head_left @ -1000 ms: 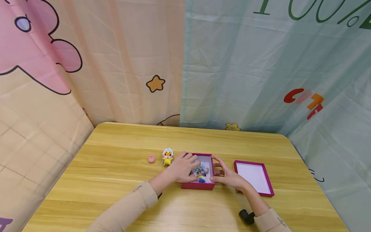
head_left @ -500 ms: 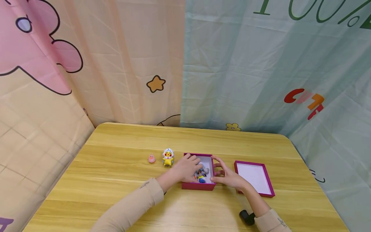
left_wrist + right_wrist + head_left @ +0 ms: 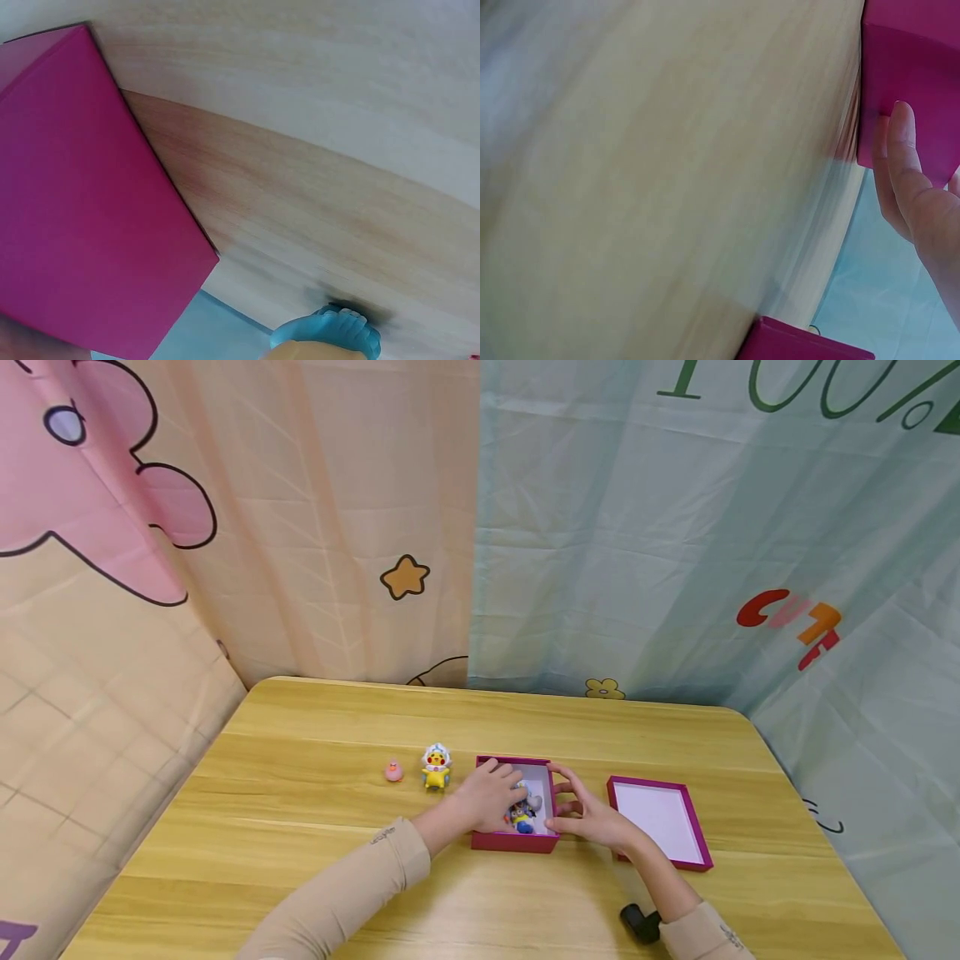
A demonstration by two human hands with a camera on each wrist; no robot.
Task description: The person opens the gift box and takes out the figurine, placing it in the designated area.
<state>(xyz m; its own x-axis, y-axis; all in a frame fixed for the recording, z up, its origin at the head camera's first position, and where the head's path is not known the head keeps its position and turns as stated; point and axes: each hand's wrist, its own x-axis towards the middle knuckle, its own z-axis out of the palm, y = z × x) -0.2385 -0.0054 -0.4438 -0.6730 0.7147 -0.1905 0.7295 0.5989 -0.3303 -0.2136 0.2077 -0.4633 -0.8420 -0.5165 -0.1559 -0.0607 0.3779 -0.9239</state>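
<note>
A magenta box [image 3: 514, 842] with a pale inside sits on the wooden table, holding several small toy figures [image 3: 522, 817], one with blue and yellow parts. My left hand [image 3: 487, 797] reaches over the box's left rim and covers part of the toys; whether its hidden fingers hold one cannot be seen. The box's magenta wall [image 3: 97, 195] fills the left of the left wrist view. My right hand [image 3: 588, 817] rests its extended, slightly bent fingers against the box's right side. In the right wrist view its fingers [image 3: 904, 142] touch the magenta wall.
Left of the box stand a yellow toy figure [image 3: 436, 768] in a white hood and a small pink duck [image 3: 393, 771]. The magenta lid [image 3: 660, 820] lies inside-up at right. Curtains hang behind the wooden table [image 3: 337, 727]. A black object [image 3: 640, 923] is by the right wrist.
My left hand has shifted slightly right, deeper over the box, and the toys under it show differently. My right hand has stayed against the box's side.
</note>
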